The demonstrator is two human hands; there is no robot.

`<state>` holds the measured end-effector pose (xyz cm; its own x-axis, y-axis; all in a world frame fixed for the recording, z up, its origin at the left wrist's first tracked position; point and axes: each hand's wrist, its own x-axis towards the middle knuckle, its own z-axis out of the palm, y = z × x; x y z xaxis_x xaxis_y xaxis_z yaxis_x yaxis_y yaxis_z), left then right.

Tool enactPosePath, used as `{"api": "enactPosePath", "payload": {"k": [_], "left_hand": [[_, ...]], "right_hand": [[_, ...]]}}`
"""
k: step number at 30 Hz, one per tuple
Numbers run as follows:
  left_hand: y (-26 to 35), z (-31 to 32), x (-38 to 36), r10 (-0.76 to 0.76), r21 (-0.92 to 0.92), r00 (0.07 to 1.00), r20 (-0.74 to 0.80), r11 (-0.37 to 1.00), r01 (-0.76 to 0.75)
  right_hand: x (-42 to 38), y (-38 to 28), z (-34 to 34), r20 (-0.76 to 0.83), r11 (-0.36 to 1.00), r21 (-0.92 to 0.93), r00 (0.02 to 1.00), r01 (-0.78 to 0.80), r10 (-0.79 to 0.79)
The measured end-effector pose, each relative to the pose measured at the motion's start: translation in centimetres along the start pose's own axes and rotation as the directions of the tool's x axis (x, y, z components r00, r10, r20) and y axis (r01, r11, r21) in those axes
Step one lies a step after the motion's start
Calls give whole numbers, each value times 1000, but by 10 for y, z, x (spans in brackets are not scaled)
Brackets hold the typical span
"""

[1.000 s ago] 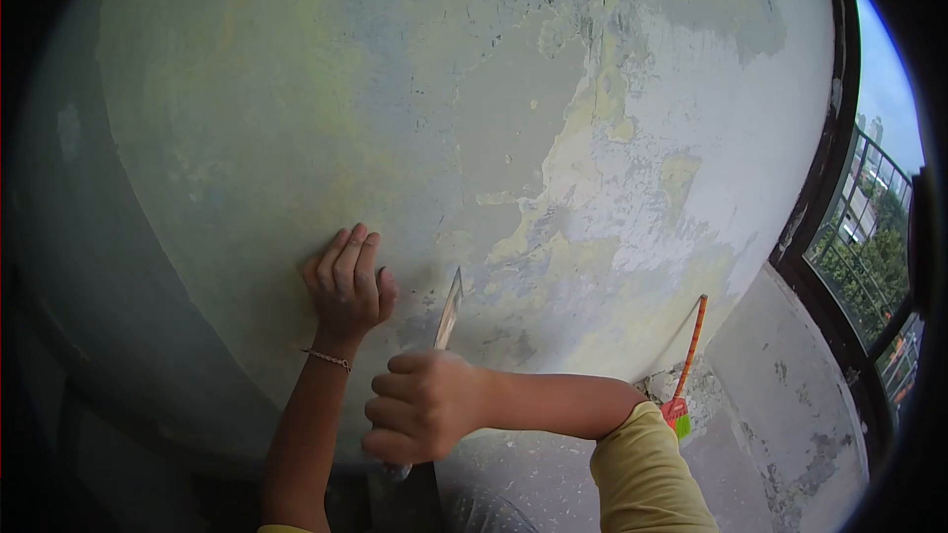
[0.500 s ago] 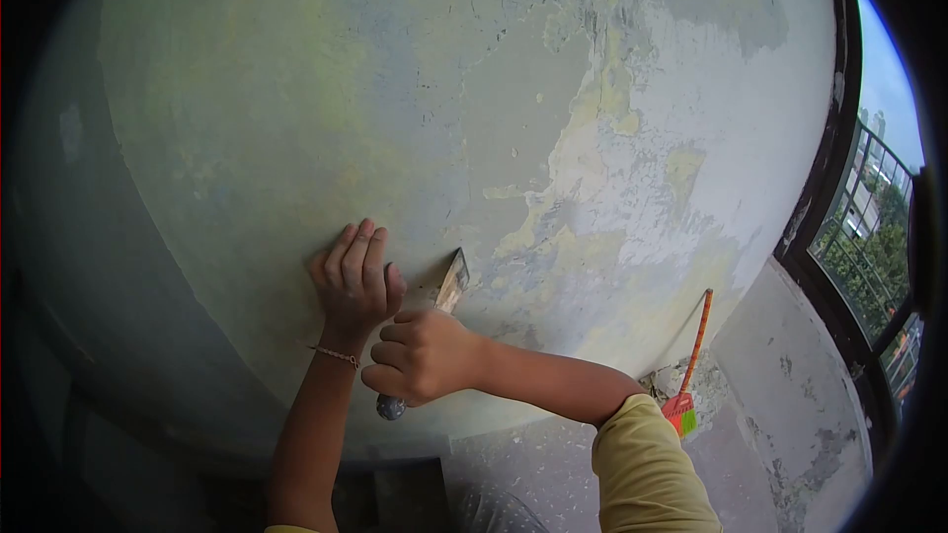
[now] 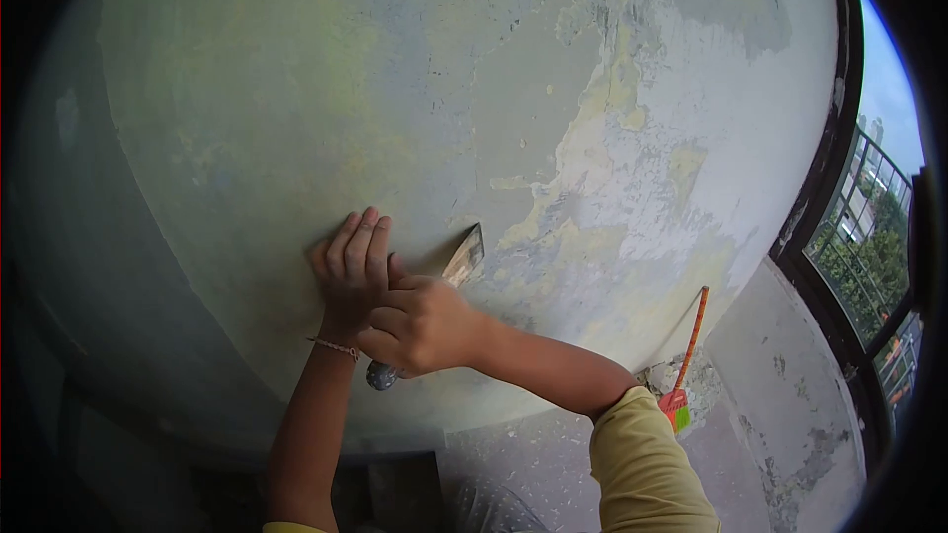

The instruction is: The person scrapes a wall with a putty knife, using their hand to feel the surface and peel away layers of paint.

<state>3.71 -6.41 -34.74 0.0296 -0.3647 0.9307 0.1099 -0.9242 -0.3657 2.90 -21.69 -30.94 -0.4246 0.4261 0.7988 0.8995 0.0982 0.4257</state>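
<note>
My right hand (image 3: 423, 326) is wrapped round the handle of a scraper (image 3: 464, 256), whose blade points up and to the right against the wall (image 3: 296, 99). The dark, speckled end of the handle sticks out below my fist. My left hand (image 3: 355, 262) lies on the wall just left of it, fingers stretched upward, with a thin bracelet at the wrist; its thumb is partly behind my right hand. Patches of peeled paint and bare grey plaster show right of the blade.
A small brush or broom (image 3: 673, 405) with an orange striped handle leans against the wall at lower right, on the speckled floor (image 3: 533, 454). Beyond it is a ledge (image 3: 780, 365) under a dark-framed window (image 3: 844, 227) with railings outside.
My right hand and the scraper have moved up along the wall, the blade also slightly right. My left hand stays on the wall, almost in place.
</note>
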Motion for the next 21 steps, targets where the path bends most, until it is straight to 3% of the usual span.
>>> {"api": "enactPosePath", "payload": {"k": [5,6,8,9,12,13,16,17,18,20,21], "left_hand": [[-3,-6,2,1,-40,999,37,999,0],[-6,-5,0,3,-41,999,44,999,-1],[-10,2,-6,50,44,997,55,998,-53],[-6,0,-7,50,38,997,51,998,-52],[-3,-2,-1,-5,-10,1000,19,1000,5],[-3,-5,0,-17,-32,999,27,999,17],[-5,-1,-8,-8,-15,999,48,1000,9],[-7,1,-10,13,34,999,50,999,-15],[-5,-1,-9,15,39,999,46,999,-17],[1,-10,-5,-13,30,984,179,1000,7],[2,-15,1,8,76,965,261,997,-29]], "right_hand": [[20,-42,-28,-130,997,58,990,54,-46],[15,-23,-20,-132,997,62,990,48,-40],[-3,30,-1,-148,982,-117,981,-147,129],[-3,25,-5,-145,981,-123,981,-149,131],[11,-11,-33,-191,999,-14,981,-43,40],[14,-31,-46,-67,1000,-1,997,25,-25],[7,1,-18,-185,995,71,979,-68,80],[-10,26,-12,-108,979,-136,985,-150,136],[-12,24,-22,-111,980,-137,985,-145,130],[-8,12,-52,-137,979,-48,973,-196,188],[-1,3,-68,-222,977,-61,957,-202,184]]}}
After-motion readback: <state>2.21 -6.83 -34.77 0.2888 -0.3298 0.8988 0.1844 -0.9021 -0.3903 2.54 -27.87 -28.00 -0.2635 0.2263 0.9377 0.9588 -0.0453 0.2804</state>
